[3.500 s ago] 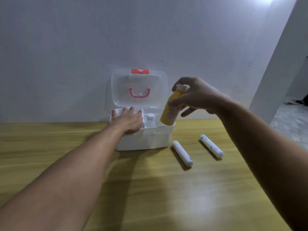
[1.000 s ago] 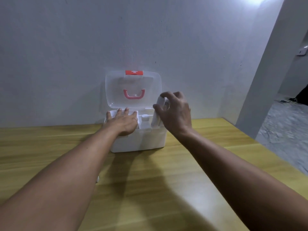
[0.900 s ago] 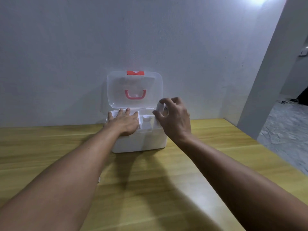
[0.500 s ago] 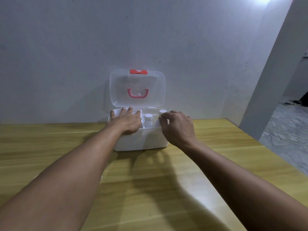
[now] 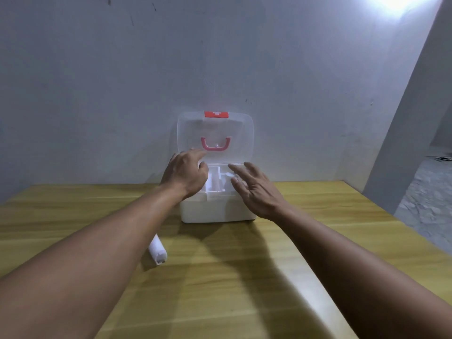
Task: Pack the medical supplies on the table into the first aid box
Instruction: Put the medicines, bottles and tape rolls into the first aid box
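First aid box (image 5: 216,211) beneath both empty, spread hands: left (image 5: 185,175); right (image 5: 254,190).

The first aid box (image 5: 217,211) stands at the far edge of the wooden tabletop (image 5: 244,277), against the wall. Its clear lid (image 5: 215,138) stands upright behind, so the opening is reachable only from above and from the front. The left hand (image 5: 184,176) hangs over the opening's left part and the right hand (image 5: 256,189), fingers spread, over its right. A white roll (image 5: 157,250) lies near the left forearm. The tabletop toward the right and near edges is bare.
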The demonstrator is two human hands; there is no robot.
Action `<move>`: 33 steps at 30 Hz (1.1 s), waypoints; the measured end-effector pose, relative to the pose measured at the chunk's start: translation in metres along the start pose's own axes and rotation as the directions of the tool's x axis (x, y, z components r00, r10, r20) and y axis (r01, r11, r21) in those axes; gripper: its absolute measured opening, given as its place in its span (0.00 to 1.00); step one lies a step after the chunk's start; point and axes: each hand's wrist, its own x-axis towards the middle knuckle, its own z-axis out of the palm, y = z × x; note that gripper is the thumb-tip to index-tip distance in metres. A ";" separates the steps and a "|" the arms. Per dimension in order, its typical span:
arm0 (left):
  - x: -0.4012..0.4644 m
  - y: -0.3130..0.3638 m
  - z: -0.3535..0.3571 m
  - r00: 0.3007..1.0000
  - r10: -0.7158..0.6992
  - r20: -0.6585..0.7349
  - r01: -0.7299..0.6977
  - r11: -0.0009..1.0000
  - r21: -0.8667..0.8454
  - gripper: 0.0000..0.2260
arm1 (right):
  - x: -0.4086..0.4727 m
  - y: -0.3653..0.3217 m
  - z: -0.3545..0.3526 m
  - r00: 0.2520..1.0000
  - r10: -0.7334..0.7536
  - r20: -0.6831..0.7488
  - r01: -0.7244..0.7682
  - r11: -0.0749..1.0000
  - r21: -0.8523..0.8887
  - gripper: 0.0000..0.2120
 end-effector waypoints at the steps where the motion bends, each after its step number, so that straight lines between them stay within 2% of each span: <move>1: -0.003 -0.002 -0.006 1.000 -0.001 -0.018 0.001 1.000 0.006 0.16 | 0.000 0.001 0.000 1.000 -0.002 -0.003 0.002 1.000 -0.020 0.25; 4: -0.015 -0.012 -0.026 0.996 -0.009 -0.087 0.012 0.999 0.036 0.13 | 0.001 0.002 0.001 1.000 -0.003 -0.013 0.003 0.999 -0.050 0.24; 6: -0.027 -0.019 -0.039 0.995 -0.073 -0.068 0.076 0.996 0.042 0.10 | 0.002 0.002 0.002 1.000 -0.003 -0.013 0.003 0.998 -0.057 0.24; 9: -0.045 -0.033 -0.054 0.975 -0.212 0.060 0.205 0.973 0.102 0.07 | 0.003 0.002 0.003 1.000 -0.004 -0.008 0.004 0.997 -0.078 0.25; 12: -0.062 -0.048 -0.063 0.924 -0.344 0.169 0.317 0.934 0.165 0.03 | 0.003 0.002 0.004 1.000 -0.005 -0.016 0.003 0.996 -0.089 0.25; 15: -0.077 -0.061 -0.067 0.860 -0.427 0.280 0.377 0.901 0.215 0.05 | 0.003 0.002 0.004 1.000 -0.017 -0.018 0.015 0.995 -0.099 0.25; 20: -0.098 -0.078 -0.070 0.784 -0.442 0.435 0.373 0.897 0.238 0.16 | 0.002 0.001 0.004 1.000 -0.003 -0.015 0.001 0.994 -0.109 0.25; 26: -0.103 -0.091 -0.074 0.810 -0.369 0.457 0.316 0.930 0.190 0.30 | 0.003 -0.001 0.004 1.000 0.002 -0.024 -0.004 0.995 -0.102 0.24; 29: -0.100 -0.084 -0.072 0.759 -0.366 0.539 0.354 0.926 0.131 0.28 | 0.003 -0.001 0.004 1.000 -0.001 -0.031 -0.002 0.995 -0.099 0.23; 33: -0.092 -0.074 -0.066 0.731 -0.331 0.597 0.226 0.943 0.246 0.22 | 0.003 0.000 0.004 0.999 0.010 -0.033 -0.013 0.995 -0.095 0.23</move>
